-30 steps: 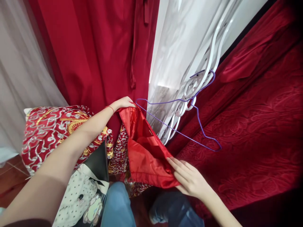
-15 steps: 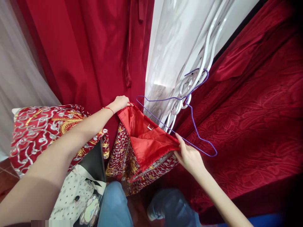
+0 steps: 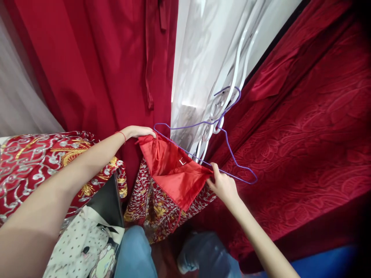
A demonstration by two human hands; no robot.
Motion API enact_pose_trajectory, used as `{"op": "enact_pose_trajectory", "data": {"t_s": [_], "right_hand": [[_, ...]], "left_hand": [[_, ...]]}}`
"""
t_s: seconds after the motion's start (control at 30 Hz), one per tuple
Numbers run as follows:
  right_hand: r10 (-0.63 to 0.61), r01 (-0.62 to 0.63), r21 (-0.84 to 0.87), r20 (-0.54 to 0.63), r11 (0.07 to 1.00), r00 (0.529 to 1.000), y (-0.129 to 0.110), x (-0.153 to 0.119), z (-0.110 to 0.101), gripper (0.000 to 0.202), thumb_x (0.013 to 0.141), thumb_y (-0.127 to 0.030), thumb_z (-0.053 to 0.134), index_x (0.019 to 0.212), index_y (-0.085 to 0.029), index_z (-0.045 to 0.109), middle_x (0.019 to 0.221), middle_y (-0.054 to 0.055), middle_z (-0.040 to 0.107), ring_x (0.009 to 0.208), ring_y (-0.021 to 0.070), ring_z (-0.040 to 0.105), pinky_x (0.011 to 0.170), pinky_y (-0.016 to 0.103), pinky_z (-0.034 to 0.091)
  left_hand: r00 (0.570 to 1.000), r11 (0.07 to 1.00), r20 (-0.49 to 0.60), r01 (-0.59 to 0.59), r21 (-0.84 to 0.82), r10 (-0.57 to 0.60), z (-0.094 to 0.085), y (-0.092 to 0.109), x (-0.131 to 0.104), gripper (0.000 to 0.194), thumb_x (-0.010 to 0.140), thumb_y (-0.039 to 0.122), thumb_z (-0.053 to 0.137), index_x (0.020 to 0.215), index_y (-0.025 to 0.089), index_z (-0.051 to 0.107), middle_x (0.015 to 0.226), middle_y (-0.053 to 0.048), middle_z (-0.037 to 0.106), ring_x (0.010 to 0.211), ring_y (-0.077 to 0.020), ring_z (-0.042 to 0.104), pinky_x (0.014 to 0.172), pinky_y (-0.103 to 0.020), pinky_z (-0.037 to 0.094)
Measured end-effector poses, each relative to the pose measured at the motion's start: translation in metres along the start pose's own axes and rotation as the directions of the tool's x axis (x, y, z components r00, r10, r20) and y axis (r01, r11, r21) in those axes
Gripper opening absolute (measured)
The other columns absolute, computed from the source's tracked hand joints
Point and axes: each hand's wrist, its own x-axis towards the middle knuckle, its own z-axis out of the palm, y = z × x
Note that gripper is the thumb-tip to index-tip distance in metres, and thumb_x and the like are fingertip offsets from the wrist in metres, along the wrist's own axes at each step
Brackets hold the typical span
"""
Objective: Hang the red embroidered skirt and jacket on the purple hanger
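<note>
One red garment, silver-and-gold embroidered, shiny red lining: just below the purple wire hanger. Likely soft, slippery inside; best gripped by rim. Left hand pinches rim near hanger's left end; right hand, rim beside lower bar.

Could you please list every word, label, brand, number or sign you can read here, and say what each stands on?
No text can be read for certain.
Small white L-shaped mark inside the shiny red lining of the embroidered red garment: too small to tell whether it is a letter.
Pale green scalloped decoration at lower left: no readable lettering.
</note>
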Motion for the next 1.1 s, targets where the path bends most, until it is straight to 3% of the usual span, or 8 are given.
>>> {"op": "enact_pose_trajectory", "data": {"t_s": [0.13, 0.23, 0.37, 0.5, 0.63, 0.8, 1.0, 1.1], "right_hand": [[-0.021, 0.024, 0.051, -0.059, 0.998, 0.998, 0.007, -0.019, 0.013, 0.054, 0.093, -0.03, 0.056, 0.142, -0.012, 0.04, 0.078, 0.006, 0.075, 0.065, 0.0216, 0.073, 0.054, 0.025, 0.041], [-0.048, 0.052, 0.025, -0.144, 0.998, 0.988, 0.006, -0.025, 0.018, 0.051, 0.092, -0.03, 0.055, 0.138, -0.01, 0.044, 0.071, 0.005, 0.073, 0.061, 0.0213, 0.071, 0.051, 0.025, 0.037], [-0.089, 0.087, -0.018, -0.23, 0.996, 0.969, -0.002, -0.024, 0.017, 0.044, 0.091, -0.026, 0.052, 0.132, -0.009, 0.051, 0.069, 0.006, 0.071, 0.059, 0.0198, 0.068, 0.049, 0.025, 0.035], [-0.104, 0.094, -0.054, -0.24, 0.994, 0.965, -0.011, -0.022, 0.015, 0.044, 0.089, -0.023, 0.052, 0.13, -0.008, 0.053, 0.068, 0.007, 0.07, 0.058, 0.0191, 0.066, 0.05, 0.025, 0.034], [-0.048, 0.033, -0.087, -0.177, 0.996, 0.983, -0.016, -0.019, 0.012, 0.046, 0.089, -0.023, 0.052, 0.133, -0.009, 0.052, 0.066, 0.007, 0.069, 0.057, 0.0202, 0.067, 0.049, 0.025, 0.032], [-0.01, -0.001, -0.12, -0.096, 0.993, 0.995, -0.018, -0.017, 0.006, 0.049, 0.09, -0.023, 0.052, 0.136, -0.01, 0.051, 0.066, 0.007, 0.071, 0.059, 0.023, 0.07, 0.048, 0.026, 0.032], [-0.003, -0.007, -0.14, -0.072, 0.99, 0.997, -0.016, -0.018, 0.003, 0.05, 0.09, -0.021, 0.054, 0.138, -0.012, 0.05, 0.071, 0.008, 0.073, 0.063, 0.023, 0.073, 0.048, 0.025, 0.032], [0.0, -0.008, -0.135, -0.061, 0.991, 0.998, -0.016, -0.019, 0.005, 0.053, 0.09, -0.024, 0.056, 0.141, -0.012, 0.048, 0.073, 0.008, 0.074, 0.062, 0.0224, 0.072, 0.047, 0.025, 0.033]], "left_hand": [[0.977, 0.987, -0.145, -0.148, 0.059, 0.155, -0.004, -0.002, 0.011, 0.012, 0.067, 0.029, 0.062, 0.068, 0.016, 0.063, 0.073, -0.005, 0.07, 0.067, -0.0168, 0.061, 0.066, -0.026, 0.049], [0.892, 0.925, -0.319, -0.223, 0.307, 0.321, -0.004, 0.0, 0.016, 0.013, 0.074, 0.028, 0.058, 0.068, 0.017, 0.06, 0.07, -0.002, 0.066, 0.068, -0.015, 0.055, 0.066, -0.024, 0.044], [0.751, 0.838, -0.5, -0.127, 0.53, 0.431, -0.001, 0.004, 0.011, 0.015, 0.079, 0.022, 0.052, 0.08, 0.016, 0.065, 0.074, -0.002, 0.065, 0.069, -0.015, 0.054, 0.066, -0.024, 0.039], [0.695, 0.783, -0.576, 0.03, 0.621, 0.431, -0.003, 0.011, -0.004, 0.028, 0.087, 0.027, 0.048, 0.102, 0.021, 0.071, 0.087, -0.006, 0.071, 0.078, -0.0204, 0.062, 0.07, -0.027, 0.041], [0.67, 0.726, -0.56, 0.044, 0.686, 0.488, -0.006, 0.02, -0.014, 0.028, 0.09, 0.034, 0.051, 0.105, 0.023, 0.072, 0.095, -0.007, 0.074, 0.088, -0.0223, 0.066, 0.075, -0.027, 0.042], [0.654, 0.779, -0.569, -0.049, 0.625, 0.498, -0.007, 0.024, -0.013, 0.022, 0.084, 0.032, 0.057, 0.091, 0.017, 0.071, 0.077, -0.005, 0.068, 0.069, -0.0168, 0.058, 0.063, -0.026, 0.037], [0.729, 0.876, -0.498, -0.311, 0.369, 0.469, -0.012, 0.025, -0.013, 0.034, 0.079, 0.045, 0.067, 0.068, 0.014, 0.061, 0.058, 0.002, 0.053, 0.056, -0.009, 0.042, 0.058, -0.023, 0.033], [0.734, 0.877, -0.481, -0.403, 0.26, 0.48, -0.01, 0.028, -0.013, 0.046, 0.084, 0.056, 0.06, 0.067, 0.014, 0.06, 0.058, 0.002, 0.052, 0.056, -0.0083, 0.042, 0.06, -0.024, 0.036]]}}
